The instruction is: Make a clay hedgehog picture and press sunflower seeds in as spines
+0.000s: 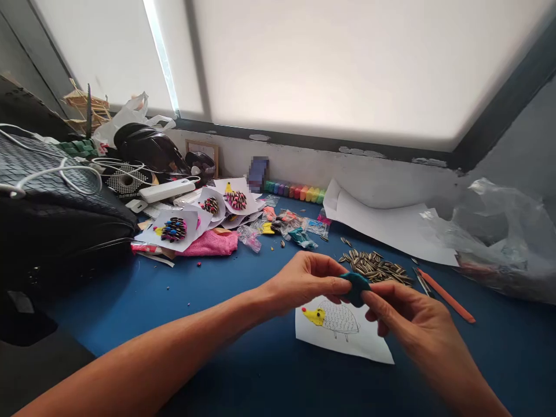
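Note:
Between my two hands is a flattened piece of teal modelling clay (357, 288), pinched from both sides. My left hand (310, 278) grips its left edge with thumb and fingers. On the other side, my right hand (406, 310) pinches the right edge. Below them on the table lies a white sheet of paper (369, 346) with a hedgehog drawing (339, 319). The hedgehog's face is filled with yellow clay (313, 315), with a red nose and a dark eye. Its body shows only pen lines. A heap of striped sunflower seeds (376, 267) lies just behind my hands.
Opened clay packets (299, 223) and a row of coloured clay pots (295, 191) stand farther back. Finished hedgehog pictures (174, 230) lie at left beside a pink cloth (211, 242) and a black bag (65, 214). At right are an orange pencil-like stick (447, 295) and a plastic bag (508, 243).

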### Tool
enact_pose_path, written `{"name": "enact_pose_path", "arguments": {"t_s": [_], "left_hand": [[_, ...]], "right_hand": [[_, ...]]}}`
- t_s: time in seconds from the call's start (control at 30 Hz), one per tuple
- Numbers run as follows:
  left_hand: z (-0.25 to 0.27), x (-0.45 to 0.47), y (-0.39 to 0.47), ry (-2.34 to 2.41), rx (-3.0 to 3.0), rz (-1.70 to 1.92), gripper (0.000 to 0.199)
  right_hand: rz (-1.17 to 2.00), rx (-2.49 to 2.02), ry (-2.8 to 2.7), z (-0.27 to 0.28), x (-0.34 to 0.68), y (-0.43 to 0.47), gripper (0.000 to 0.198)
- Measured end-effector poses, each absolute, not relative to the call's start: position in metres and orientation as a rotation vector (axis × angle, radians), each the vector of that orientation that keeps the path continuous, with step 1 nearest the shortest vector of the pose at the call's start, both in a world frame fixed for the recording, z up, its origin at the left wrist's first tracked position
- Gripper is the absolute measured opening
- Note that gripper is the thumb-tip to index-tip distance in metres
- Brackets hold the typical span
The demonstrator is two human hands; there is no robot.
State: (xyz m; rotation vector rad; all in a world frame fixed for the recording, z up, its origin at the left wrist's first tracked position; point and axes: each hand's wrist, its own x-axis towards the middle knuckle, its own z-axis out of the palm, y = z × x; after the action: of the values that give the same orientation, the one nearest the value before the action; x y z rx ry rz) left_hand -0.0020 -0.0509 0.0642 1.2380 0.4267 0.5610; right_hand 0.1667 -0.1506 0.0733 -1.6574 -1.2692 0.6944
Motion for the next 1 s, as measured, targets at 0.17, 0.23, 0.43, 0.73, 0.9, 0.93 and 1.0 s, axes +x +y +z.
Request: {"name": "enact_pose_path", "arguments": {"t_s": [0.17,0.23,0.43,0.73,0.9,0.93,1.0], "left_hand": [[0.064,-0.004,-0.048,0.45,1.31,0.585,0.039],[0.062,-0.004,-0.048,0.484,1.304,0.582,0.042],[0.06,-0.003,-0.049,0.504,1.214,0.572,0.046],[0.058,-0.004,-0.049,0.454,1.243,0.434,0.035],[0.058,-0.004,-0.05,0.482,1.199,0.435,0.04],[0.058,-0.004,-0.051,0.485,1.194,0.423,0.041],[0.057,-0.003,-0.052,0.493,1.188,0.395,0.046]], "right_hand": [[0.715,-1.675,-1.298,0.075,0.168,-0.153,0.041],[0.724,-1.679,-1.309,0.075,0.168,-0.153,0.042],[0.679,-1.675,-1.274,0.075,0.167,-0.153,0.039],[0.662,-1.675,-1.265,0.07,0.166,-0.153,0.039],[0.559,-1.69,-1.272,0.063,0.167,-0.154,0.05],[0.553,-1.685,-1.286,0.063,0.167,-0.154,0.049],[0.541,-1.687,-1.324,0.064,0.167,-0.153,0.042]]}}
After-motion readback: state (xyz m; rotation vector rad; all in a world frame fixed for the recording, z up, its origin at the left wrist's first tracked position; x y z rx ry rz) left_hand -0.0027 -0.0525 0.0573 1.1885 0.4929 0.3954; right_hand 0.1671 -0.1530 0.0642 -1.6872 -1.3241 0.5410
